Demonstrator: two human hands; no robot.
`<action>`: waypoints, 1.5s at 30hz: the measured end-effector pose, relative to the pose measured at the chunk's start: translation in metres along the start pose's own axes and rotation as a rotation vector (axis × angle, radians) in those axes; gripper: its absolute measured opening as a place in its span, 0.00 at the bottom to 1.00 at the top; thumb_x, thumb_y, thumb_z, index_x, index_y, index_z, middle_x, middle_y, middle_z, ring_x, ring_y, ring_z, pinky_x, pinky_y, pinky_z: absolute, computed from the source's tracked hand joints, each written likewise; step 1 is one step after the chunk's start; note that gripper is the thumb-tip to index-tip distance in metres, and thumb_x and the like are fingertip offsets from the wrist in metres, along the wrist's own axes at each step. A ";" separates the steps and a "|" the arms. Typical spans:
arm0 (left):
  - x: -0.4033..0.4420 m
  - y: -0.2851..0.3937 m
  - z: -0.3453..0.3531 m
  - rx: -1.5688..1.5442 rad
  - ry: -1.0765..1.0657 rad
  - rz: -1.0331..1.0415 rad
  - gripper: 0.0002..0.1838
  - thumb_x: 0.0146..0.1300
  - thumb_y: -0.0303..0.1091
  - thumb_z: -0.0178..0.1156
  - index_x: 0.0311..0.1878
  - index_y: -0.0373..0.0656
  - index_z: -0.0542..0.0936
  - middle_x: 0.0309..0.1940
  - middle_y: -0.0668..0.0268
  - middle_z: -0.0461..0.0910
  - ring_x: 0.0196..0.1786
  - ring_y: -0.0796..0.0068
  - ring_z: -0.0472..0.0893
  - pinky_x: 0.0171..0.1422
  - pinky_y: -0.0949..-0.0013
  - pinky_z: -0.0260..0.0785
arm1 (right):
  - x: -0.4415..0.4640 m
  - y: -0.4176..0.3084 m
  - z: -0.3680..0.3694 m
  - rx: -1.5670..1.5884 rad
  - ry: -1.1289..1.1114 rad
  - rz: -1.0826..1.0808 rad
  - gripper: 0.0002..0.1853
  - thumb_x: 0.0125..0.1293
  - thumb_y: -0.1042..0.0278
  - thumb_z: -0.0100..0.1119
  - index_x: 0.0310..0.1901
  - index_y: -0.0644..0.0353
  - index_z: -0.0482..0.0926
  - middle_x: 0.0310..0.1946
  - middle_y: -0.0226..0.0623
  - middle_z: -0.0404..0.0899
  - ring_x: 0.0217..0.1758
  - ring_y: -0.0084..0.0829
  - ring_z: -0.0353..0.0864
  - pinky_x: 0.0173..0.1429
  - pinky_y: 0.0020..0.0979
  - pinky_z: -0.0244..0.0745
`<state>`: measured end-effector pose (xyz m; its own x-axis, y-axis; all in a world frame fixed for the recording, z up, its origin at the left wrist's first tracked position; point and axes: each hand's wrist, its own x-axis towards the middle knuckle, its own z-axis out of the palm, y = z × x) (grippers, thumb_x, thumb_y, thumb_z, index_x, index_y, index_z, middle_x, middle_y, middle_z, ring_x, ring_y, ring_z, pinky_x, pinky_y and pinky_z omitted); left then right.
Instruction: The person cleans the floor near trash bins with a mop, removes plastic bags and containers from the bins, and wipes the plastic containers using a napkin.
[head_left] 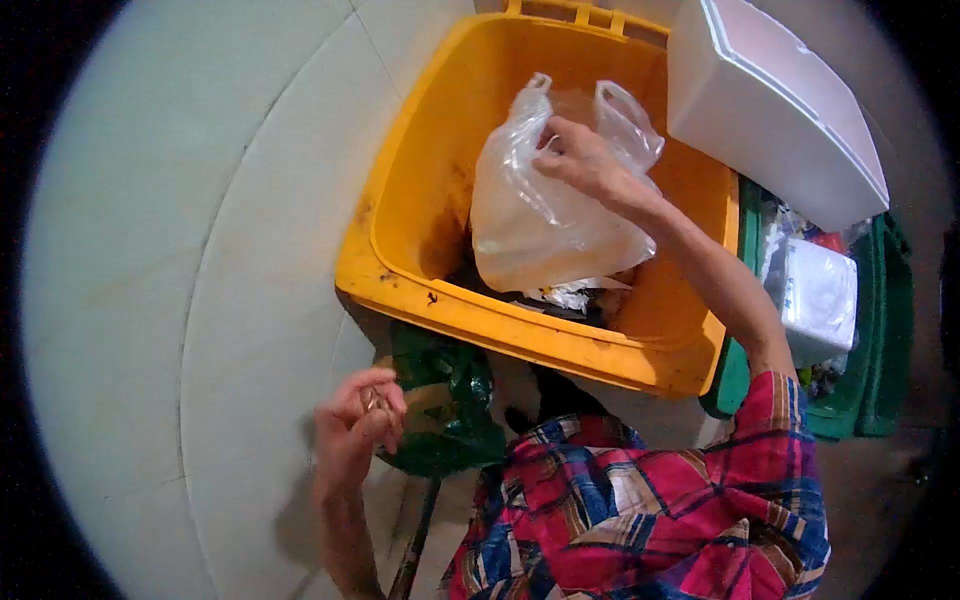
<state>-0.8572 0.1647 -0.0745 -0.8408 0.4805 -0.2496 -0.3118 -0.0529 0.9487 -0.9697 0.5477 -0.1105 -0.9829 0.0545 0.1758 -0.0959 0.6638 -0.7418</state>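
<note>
Pale tiles (120, 250) lie left. By the yellow bin's (540, 346) near-left corner, the left hand's (362, 420) fingers curl, contents unclear. Over pale scraps (570, 296) in the bin, the right hand (582, 158) pinches a clear bag (545, 235), likely light, soft, slippery, best taken by its handles (537, 92); rightmost, a green bin (872, 390) holds a white block (820, 285)

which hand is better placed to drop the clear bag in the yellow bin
Probably the right hand: it holds the clear bag over the yellow bin. The left hand is outside the bin, away from the bag.
</note>
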 end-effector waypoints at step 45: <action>0.106 -0.005 0.042 0.463 0.575 0.722 0.19 0.60 0.22 0.55 0.55 0.36 0.69 0.41 0.65 0.76 0.37 0.82 0.71 0.41 0.79 0.65 | 0.030 -0.128 0.039 -0.205 -0.016 -0.923 0.04 0.46 0.72 0.59 0.23 0.61 0.74 0.20 0.44 0.75 0.30 0.46 0.77 0.33 0.42 0.69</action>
<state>-0.9263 0.2530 -0.0979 -0.8824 -0.0292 0.4695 0.4501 0.2382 0.8607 -0.9930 0.4353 -0.0350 -0.5348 -0.5673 0.6262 -0.8089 0.5579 -0.1854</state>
